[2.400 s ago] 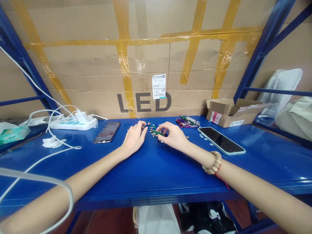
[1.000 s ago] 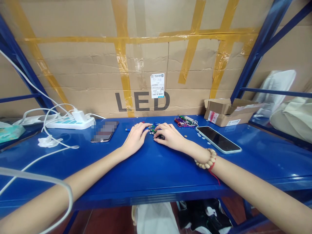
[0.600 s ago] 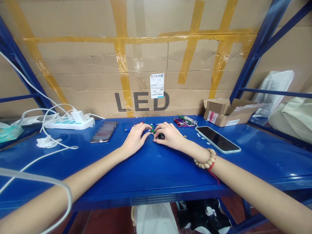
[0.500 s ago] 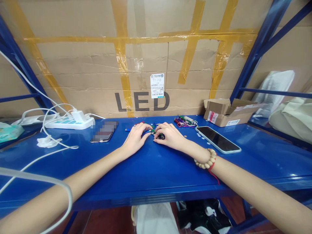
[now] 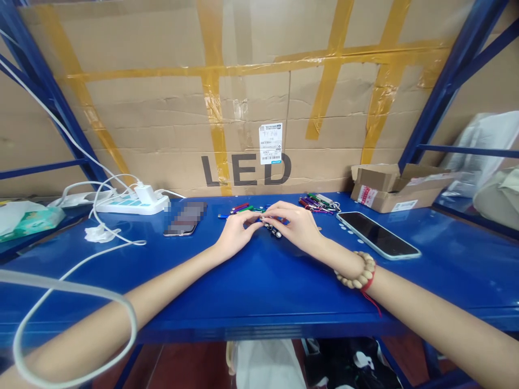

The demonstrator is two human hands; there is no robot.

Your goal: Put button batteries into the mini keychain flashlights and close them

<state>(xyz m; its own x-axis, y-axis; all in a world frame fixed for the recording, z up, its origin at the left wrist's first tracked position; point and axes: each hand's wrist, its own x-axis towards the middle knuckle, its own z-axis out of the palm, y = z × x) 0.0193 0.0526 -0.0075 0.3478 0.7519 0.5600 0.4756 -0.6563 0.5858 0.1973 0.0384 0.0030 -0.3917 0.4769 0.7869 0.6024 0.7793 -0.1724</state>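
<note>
My left hand (image 5: 238,233) and my right hand (image 5: 298,224) meet over the blue shelf top (image 5: 243,292), fingertips pinched together at one spot. Whatever they pinch is too small and covered to make out. Just under the right fingers is a small black-and-silver piece (image 5: 273,230); I cannot tell if it is held or lies on the surface. Behind the left hand lie slim coloured metal tubes, among them a red tube (image 5: 240,207). A bunch of similar tubes with metal clips (image 5: 320,202) sits beyond the right hand.
On the right, a phone (image 5: 379,235) lies beside an open cardboard box (image 5: 399,186). To the left are another phone (image 5: 185,219), a power strip (image 5: 133,203) and loose white cables (image 5: 73,265). A large taped carton (image 5: 162,124) stands at the back.
The view has shifted slightly left. My fingertips have come closer together, and the black-and-silver piece under the right hand shows more clearly. More of the coloured tubes show behind the left hand.
</note>
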